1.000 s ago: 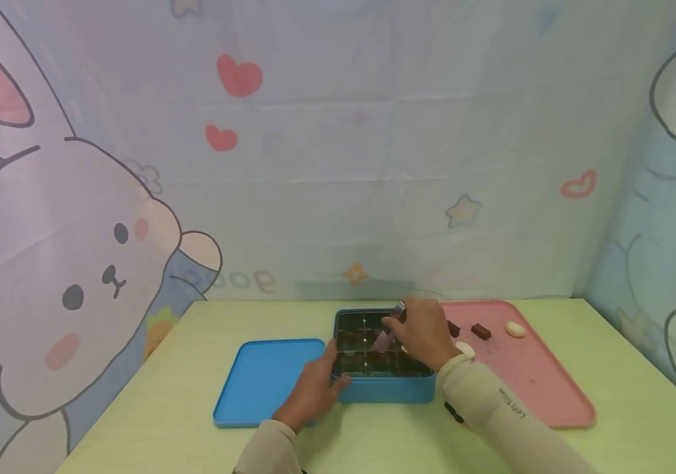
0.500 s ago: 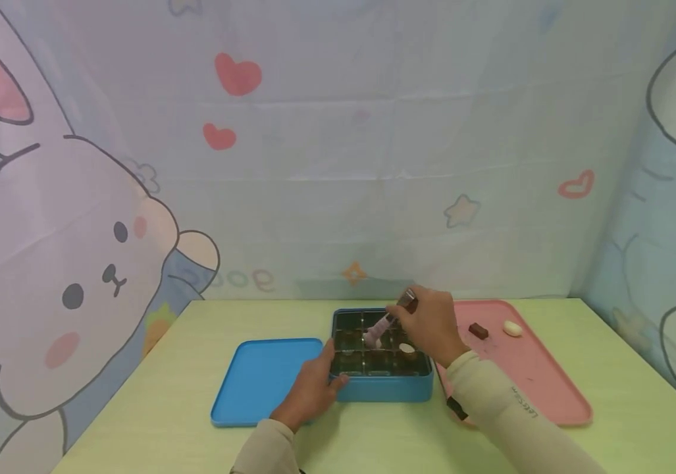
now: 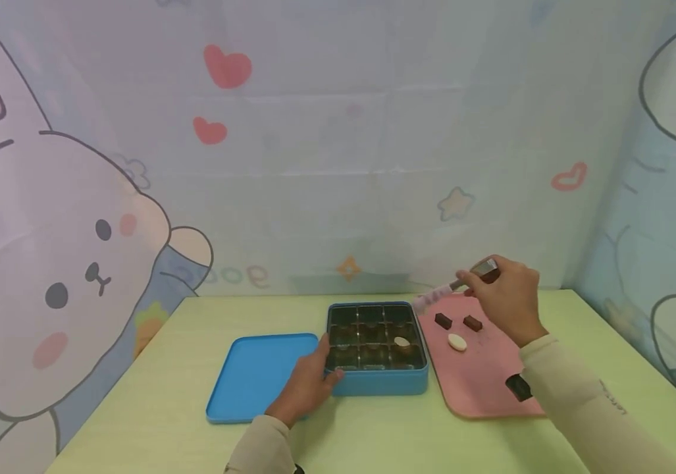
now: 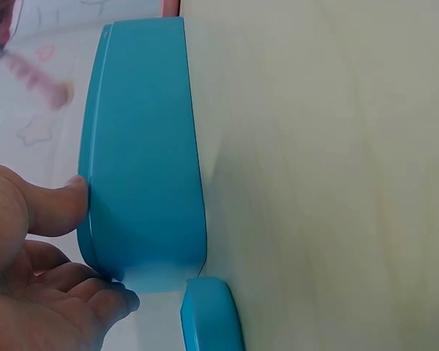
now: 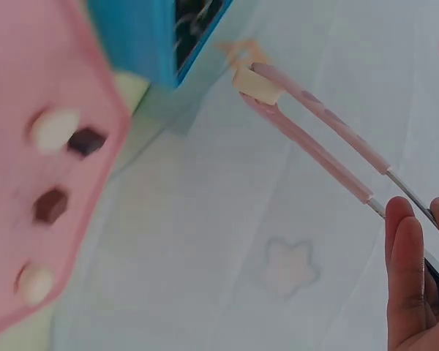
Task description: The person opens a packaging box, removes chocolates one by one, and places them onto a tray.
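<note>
My left hand (image 3: 307, 384) holds the front left corner of a blue box (image 3: 380, 383), its thumb on the rim in the left wrist view. Dark square compartments fill the box, and an oval white piece (image 3: 401, 342) lies in one at the right. My right hand (image 3: 509, 299) grips metal tongs (image 3: 437, 296) with pink-sleeved tips, raised past the box's right edge. In the right wrist view, a cream-coloured piece (image 5: 257, 86) is pinched between the tong tips. Below, two dark brown blocks (image 3: 443, 320) and a white oval piece (image 3: 457, 342) lie on the pink tray (image 3: 480, 388).
A flat blue lid (image 3: 260, 375) lies left of the box. The right wrist view shows a second white piece (image 5: 35, 284) on the tray, hidden by my hand in the head view. A cartoon-printed cloth (image 3: 338, 164) hangs behind the table.
The tongs, earlier reaching down into the box, have risen out of it and moved right over the tray's far left. The left hand stays at the box's corner.
</note>
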The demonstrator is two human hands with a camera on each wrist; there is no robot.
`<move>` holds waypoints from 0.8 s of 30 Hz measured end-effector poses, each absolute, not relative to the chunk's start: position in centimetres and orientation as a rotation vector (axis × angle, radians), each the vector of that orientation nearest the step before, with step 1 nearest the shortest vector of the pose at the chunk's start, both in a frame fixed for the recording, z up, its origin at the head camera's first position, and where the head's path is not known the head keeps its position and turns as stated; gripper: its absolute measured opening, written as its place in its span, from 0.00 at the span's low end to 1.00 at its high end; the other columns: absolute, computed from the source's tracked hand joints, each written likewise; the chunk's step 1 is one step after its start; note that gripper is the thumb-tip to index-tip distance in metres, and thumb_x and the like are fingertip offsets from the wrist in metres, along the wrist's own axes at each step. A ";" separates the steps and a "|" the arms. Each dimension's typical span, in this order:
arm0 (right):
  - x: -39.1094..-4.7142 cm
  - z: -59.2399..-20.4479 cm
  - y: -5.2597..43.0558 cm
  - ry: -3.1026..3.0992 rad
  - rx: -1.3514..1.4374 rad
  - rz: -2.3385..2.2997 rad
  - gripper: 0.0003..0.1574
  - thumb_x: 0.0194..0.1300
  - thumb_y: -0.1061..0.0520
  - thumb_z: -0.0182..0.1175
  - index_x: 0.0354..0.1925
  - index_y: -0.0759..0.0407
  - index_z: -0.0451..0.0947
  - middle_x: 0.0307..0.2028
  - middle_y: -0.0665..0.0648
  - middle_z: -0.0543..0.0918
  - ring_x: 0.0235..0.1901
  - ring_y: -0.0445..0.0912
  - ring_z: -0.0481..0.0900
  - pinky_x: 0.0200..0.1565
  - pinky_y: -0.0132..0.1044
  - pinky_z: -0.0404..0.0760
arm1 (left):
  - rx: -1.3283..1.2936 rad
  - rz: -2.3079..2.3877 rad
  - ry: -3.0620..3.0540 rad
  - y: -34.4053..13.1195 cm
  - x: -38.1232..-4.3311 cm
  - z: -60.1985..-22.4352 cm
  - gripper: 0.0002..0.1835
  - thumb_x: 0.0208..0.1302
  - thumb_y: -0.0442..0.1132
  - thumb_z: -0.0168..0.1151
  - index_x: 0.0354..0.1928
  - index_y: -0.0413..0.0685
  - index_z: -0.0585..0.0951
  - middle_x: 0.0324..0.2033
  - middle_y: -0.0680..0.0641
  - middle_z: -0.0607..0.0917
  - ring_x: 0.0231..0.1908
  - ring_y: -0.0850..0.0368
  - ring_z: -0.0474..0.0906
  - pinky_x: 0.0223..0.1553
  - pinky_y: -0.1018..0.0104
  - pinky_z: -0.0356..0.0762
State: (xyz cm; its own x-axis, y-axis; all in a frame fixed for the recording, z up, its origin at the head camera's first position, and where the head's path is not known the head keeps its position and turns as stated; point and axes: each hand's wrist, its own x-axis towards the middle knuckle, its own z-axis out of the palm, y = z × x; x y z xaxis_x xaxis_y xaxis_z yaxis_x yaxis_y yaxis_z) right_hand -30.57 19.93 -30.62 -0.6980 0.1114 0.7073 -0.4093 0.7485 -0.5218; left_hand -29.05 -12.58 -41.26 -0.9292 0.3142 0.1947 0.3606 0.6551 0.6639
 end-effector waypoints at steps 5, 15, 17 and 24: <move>-30.3 -31.9 24.8 -2.212 0.090 0.820 0.14 0.64 0.54 0.70 0.32 0.65 0.84 0.24 0.64 0.89 0.17 0.18 0.72 0.28 0.23 0.71 | -0.579 -1.151 -2.806 -12.4 -29.1 -41.0 0.41 0.72 0.37 0.60 0.77 0.29 0.50 0.73 0.28 0.63 0.73 0.29 0.60 0.69 0.34 0.66; -30.6 -36.7 28.8 -2.303 0.037 0.654 0.15 0.62 0.55 0.70 0.25 0.66 0.82 0.18 0.61 0.86 0.26 0.62 0.80 0.42 0.59 0.67 | -0.577 -1.133 -2.799 -12.6 -29.1 -41.2 0.41 0.72 0.37 0.61 0.77 0.28 0.51 0.72 0.27 0.64 0.72 0.29 0.61 0.68 0.34 0.67; -30.8 -37.3 29.0 -2.293 0.044 0.651 0.15 0.61 0.56 0.71 0.25 0.65 0.82 0.18 0.61 0.87 0.25 0.60 0.81 0.41 0.58 0.68 | -0.586 -1.141 -2.795 -12.6 -29.1 -41.1 0.41 0.72 0.36 0.61 0.77 0.28 0.51 0.72 0.27 0.64 0.72 0.28 0.61 0.68 0.34 0.67; -31.1 -37.6 29.1 -2.287 0.064 0.621 0.15 0.59 0.56 0.72 0.24 0.65 0.81 0.18 0.61 0.86 0.24 0.59 0.80 0.37 0.56 0.68 | -0.587 -1.140 -2.796 -12.6 -28.9 -41.0 0.41 0.72 0.36 0.60 0.77 0.28 0.51 0.72 0.27 0.64 0.72 0.29 0.62 0.67 0.34 0.68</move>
State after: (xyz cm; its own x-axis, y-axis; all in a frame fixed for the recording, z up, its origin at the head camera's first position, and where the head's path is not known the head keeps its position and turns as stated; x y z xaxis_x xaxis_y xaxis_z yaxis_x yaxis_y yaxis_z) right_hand -31.10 29.08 -37.63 -0.7161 0.1375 0.6844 -0.2274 0.8810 -0.4149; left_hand -28.89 -12.58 -41.04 -0.9251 0.3223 0.2007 0.3707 0.6528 0.6606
